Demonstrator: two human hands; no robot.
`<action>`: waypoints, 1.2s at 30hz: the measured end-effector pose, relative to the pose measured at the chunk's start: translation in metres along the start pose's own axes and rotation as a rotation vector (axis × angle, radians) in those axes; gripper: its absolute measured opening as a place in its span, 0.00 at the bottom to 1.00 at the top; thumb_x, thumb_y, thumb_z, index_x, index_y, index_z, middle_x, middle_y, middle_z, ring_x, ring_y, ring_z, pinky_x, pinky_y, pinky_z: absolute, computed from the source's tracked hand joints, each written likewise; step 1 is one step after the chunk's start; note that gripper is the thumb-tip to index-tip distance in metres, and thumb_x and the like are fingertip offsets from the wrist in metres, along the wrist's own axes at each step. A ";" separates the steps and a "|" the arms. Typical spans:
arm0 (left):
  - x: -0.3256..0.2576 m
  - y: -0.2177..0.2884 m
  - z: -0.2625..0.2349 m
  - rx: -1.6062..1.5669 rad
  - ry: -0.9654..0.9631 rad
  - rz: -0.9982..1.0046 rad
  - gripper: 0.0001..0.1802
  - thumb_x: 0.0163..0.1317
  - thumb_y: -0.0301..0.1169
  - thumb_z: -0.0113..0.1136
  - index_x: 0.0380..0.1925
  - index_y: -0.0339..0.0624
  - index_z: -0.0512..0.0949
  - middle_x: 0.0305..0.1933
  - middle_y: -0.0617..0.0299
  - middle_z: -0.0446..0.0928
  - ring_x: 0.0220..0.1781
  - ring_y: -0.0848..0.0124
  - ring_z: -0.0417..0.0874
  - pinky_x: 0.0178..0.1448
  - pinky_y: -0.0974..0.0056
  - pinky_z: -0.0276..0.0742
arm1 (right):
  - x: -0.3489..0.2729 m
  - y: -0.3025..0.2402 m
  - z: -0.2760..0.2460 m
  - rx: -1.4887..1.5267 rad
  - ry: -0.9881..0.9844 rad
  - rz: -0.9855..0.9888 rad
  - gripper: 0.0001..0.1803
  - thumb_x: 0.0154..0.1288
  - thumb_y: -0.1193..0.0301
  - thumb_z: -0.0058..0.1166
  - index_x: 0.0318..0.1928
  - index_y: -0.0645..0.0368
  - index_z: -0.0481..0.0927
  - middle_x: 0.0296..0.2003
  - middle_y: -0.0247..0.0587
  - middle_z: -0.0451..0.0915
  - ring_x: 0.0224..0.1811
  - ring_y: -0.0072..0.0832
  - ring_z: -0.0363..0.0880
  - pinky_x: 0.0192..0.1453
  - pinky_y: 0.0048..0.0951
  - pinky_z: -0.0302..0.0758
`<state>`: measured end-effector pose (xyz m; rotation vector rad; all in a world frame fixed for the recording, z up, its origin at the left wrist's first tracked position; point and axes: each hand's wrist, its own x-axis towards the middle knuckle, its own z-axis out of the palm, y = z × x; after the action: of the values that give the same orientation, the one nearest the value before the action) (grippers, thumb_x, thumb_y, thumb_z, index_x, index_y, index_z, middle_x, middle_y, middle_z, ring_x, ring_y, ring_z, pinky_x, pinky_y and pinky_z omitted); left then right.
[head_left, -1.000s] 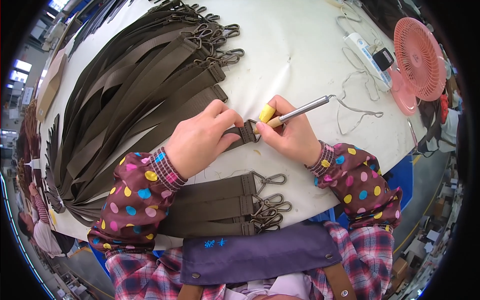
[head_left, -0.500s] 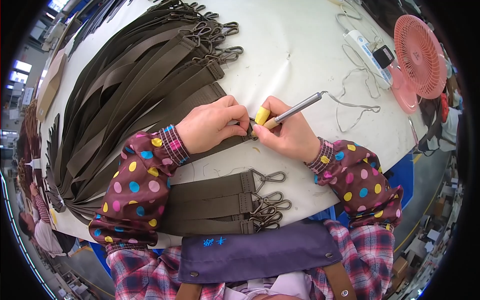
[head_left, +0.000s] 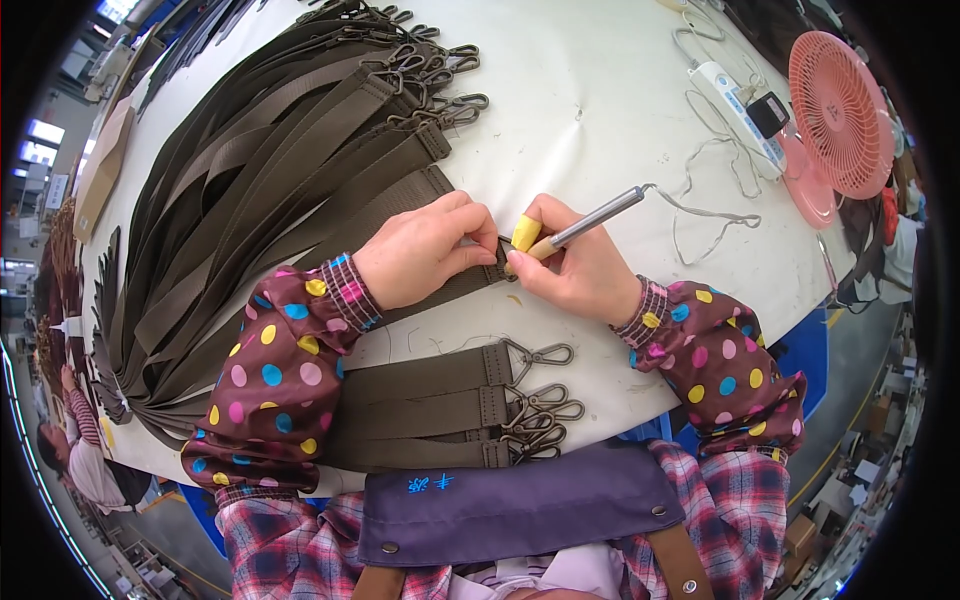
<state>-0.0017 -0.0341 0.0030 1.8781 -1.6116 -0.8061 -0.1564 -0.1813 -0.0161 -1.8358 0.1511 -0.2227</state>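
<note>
A pale, slightly creased counter (head_left: 600, 150) fills most of a busy workroom view, with a pink fan (head_left: 835, 115) and a white power strip (head_left: 728, 98) toward its far right. A large bundle of dark olive webbing straps (head_left: 250, 160) fans across the left, and a smaller group of straps (head_left: 420, 370) lies nearer the person, ending in metal snap hooks (head_left: 545, 402). Between these lies a single webbing strap (head_left: 455, 288), its stitched end at the meeting point of both hands. The left hand (head_left: 425, 250) has thumb and forefinger nearly together, apparently pinching that end. The right hand (head_left: 580, 265) grips a pen-like tool (head_left: 605, 213) with a metal shaft, fingers closed firmly around its lower part, a yellow wrap (head_left: 524, 230) on the forefinger. To work well here, I judge, the strap end should be held flat and steady, the tool controlled by small finger movements, and the left fingertips kept clear of its point, which may be hot if the thin wire behind it is a power lead. The fingers hide the tool's point, its exact contact with the strap, and most of the metal fitting there; the strap's other end is lost under the left arm.
</note>
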 end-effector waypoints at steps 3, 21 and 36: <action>-0.001 -0.001 0.000 -0.104 0.064 -0.049 0.06 0.61 0.30 0.59 0.34 0.43 0.73 0.37 0.57 0.72 0.38 0.62 0.77 0.43 0.62 0.73 | 0.001 0.003 0.002 0.048 0.038 -0.009 0.10 0.58 0.72 0.58 0.33 0.60 0.69 0.20 0.33 0.74 0.20 0.18 0.70 0.25 0.21 0.67; -0.004 0.001 0.001 -0.301 0.118 -0.172 0.06 0.62 0.25 0.57 0.32 0.37 0.70 0.31 0.59 0.70 0.28 0.71 0.75 0.34 0.67 0.72 | 0.011 0.002 0.005 -0.018 0.020 0.052 0.09 0.63 0.77 0.55 0.37 0.61 0.67 0.27 0.30 0.72 0.25 0.11 0.69 0.27 0.15 0.67; -0.009 0.002 0.004 -0.205 0.206 -0.138 0.09 0.61 0.30 0.60 0.34 0.39 0.70 0.34 0.58 0.72 0.31 0.67 0.76 0.36 0.64 0.73 | 0.008 0.001 0.001 -0.046 0.105 -0.088 0.09 0.61 0.71 0.58 0.37 0.60 0.73 0.23 0.36 0.76 0.23 0.21 0.73 0.27 0.23 0.69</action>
<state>-0.0068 -0.0251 0.0032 1.8719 -1.2386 -0.7749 -0.1487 -0.1828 -0.0169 -1.8792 0.1498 -0.3801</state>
